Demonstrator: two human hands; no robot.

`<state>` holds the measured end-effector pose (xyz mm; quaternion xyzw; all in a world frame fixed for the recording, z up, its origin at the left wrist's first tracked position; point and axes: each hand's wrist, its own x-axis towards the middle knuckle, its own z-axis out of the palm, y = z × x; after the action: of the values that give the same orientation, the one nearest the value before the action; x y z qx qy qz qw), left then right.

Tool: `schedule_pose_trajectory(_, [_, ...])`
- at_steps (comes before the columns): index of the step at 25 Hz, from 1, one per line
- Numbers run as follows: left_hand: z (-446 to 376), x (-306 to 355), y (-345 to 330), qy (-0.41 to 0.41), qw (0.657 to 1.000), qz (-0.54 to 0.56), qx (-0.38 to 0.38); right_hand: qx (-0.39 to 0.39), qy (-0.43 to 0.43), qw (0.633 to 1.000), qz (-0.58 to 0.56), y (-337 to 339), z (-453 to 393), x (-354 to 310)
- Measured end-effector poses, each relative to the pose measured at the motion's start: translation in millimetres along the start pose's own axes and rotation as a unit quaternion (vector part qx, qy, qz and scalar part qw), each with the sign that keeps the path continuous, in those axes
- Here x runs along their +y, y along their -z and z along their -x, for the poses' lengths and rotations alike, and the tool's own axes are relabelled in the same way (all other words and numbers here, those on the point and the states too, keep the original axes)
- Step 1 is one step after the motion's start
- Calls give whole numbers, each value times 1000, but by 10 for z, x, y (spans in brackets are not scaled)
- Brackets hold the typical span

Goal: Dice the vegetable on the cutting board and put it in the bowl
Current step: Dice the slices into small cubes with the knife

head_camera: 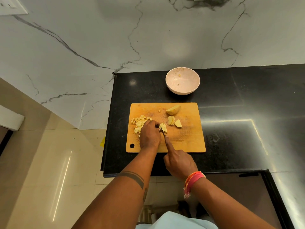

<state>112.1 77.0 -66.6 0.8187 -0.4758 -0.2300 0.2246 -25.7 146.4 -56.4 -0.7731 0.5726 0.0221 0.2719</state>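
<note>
Potato strips (163,127) lie on one wooden cutting board (186,139) on a black granite counter (231,100) against a marble wall (82,47). Left hand (150,134) curls onto the strips; right hand (179,162) grips one knife (163,133). One bowl (182,80) sits far; one wedge (173,109) remains.

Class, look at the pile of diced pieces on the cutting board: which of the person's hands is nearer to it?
Left. The left hand lies against the diced pile; the right hand sits nearer the person, off to the pile's right.

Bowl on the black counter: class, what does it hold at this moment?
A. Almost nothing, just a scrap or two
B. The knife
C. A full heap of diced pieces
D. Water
A: the bowl shows bare inside except tiny scraps; the diced pile lies on the cutting board.
</note>
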Motion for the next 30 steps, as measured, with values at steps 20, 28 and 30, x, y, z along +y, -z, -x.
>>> schedule_pose_trajectory(20, [65, -1, -72, -92, 990, -92, -57, 56, -20, 997, -56, 149, 50, 243])
schedule_pose_trajectory(28, [47, -176, 47, -122, 989, -47, -72, 31, -10, 999, -34, 11, 4, 154])
schedule_pose_trajectory(30, [34, -178, 39, -116, 990, -46, -70, 28, -1, 999, -35, -27, 24, 135])
